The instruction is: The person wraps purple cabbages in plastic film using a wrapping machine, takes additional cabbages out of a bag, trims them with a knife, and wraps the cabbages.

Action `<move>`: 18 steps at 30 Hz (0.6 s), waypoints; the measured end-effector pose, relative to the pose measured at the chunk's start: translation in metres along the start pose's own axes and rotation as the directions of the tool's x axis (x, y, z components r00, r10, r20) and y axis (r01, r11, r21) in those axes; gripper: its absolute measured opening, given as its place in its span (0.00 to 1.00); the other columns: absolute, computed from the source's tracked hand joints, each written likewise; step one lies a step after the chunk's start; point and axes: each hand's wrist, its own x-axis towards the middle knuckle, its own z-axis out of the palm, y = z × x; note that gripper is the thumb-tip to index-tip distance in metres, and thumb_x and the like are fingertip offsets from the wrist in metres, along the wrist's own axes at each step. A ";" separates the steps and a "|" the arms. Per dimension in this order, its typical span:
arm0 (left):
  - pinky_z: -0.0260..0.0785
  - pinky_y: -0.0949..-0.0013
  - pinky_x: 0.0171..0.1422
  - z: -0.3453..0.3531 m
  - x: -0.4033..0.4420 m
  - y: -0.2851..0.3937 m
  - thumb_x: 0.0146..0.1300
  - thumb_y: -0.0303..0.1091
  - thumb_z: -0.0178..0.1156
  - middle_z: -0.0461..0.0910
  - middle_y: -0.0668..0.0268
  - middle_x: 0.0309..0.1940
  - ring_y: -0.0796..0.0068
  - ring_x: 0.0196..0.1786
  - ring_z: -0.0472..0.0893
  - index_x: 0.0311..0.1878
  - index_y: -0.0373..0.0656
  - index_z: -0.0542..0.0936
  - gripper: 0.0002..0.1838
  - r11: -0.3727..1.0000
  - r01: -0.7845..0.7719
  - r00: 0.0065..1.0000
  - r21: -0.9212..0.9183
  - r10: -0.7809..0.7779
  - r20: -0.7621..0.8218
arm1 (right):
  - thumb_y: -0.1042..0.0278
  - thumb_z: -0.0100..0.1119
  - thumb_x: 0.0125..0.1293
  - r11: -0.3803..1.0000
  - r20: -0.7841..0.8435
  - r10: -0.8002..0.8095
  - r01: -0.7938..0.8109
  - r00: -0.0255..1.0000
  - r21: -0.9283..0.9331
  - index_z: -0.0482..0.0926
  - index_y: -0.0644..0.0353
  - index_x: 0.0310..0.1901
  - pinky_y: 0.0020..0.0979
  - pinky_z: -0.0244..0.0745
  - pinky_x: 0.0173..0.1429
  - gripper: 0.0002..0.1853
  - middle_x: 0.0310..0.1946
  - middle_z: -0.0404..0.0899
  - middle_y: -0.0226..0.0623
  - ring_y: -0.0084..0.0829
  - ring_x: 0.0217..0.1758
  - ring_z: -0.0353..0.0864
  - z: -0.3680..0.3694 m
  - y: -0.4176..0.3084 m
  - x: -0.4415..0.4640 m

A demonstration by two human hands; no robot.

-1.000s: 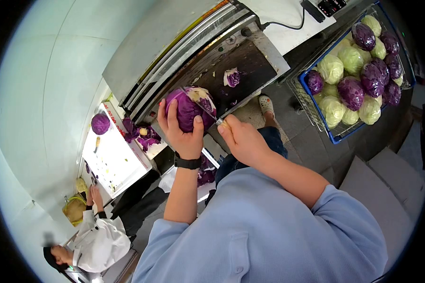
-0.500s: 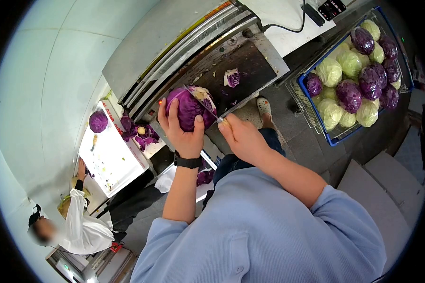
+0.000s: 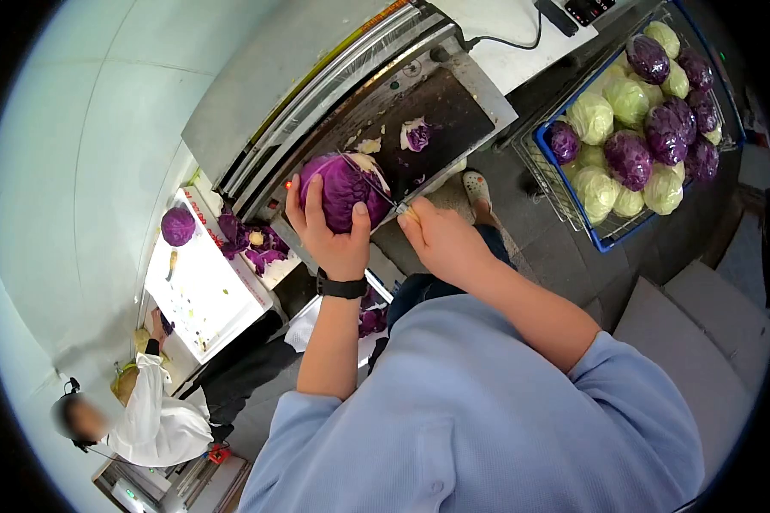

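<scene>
A purple cabbage rests on the near left part of the dark work surface, its cut pale side facing right. My left hand grips it from the near side with fingers and thumb spread around it. In my right hand is the handle of a knife, fingers wrapped round it. The blade runs up and left along the cut side of the cabbage; how deep it sits I cannot tell. A cut-off piece of cabbage and pale scraps lie farther back on the surface.
At the right stands a blue-rimmed cart heaped with wrapped green and purple cabbages. On the left, a white tray holds a whole purple cabbage and another knife. Beside that tray, a person in white reaches toward the counter.
The knife has shifted slightly left against the cabbage's cut side, and a pale scrap now lies loose behind it. My left hand keeps its hold. The view has shifted a little.
</scene>
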 end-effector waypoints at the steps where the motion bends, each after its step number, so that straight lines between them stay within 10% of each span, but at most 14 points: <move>1: 0.63 0.50 0.73 0.000 -0.001 0.002 0.61 0.43 0.67 0.67 0.49 0.70 0.46 0.69 0.70 0.67 0.41 0.74 0.32 1.000 0.007 1.000 0.010 -0.007 0.000 | 0.54 0.50 0.77 1.000 0.002 0.014 -0.014 1.000 -0.017 0.72 0.63 0.41 0.58 0.76 0.40 0.17 0.28 0.81 0.58 0.63 0.35 0.82 -0.002 0.000 -0.006; 18: 0.63 0.49 0.73 -0.003 -0.008 0.007 0.62 0.45 0.67 0.66 0.49 0.70 0.47 0.69 0.70 0.68 0.40 0.75 0.33 0.999 0.042 0.999 -0.011 -0.042 0.000 | 0.53 0.50 0.77 0.994 -0.016 0.060 -0.062 0.998 -0.095 0.72 0.64 0.41 0.57 0.77 0.41 0.18 0.29 0.82 0.58 0.61 0.37 0.83 0.005 0.011 0.013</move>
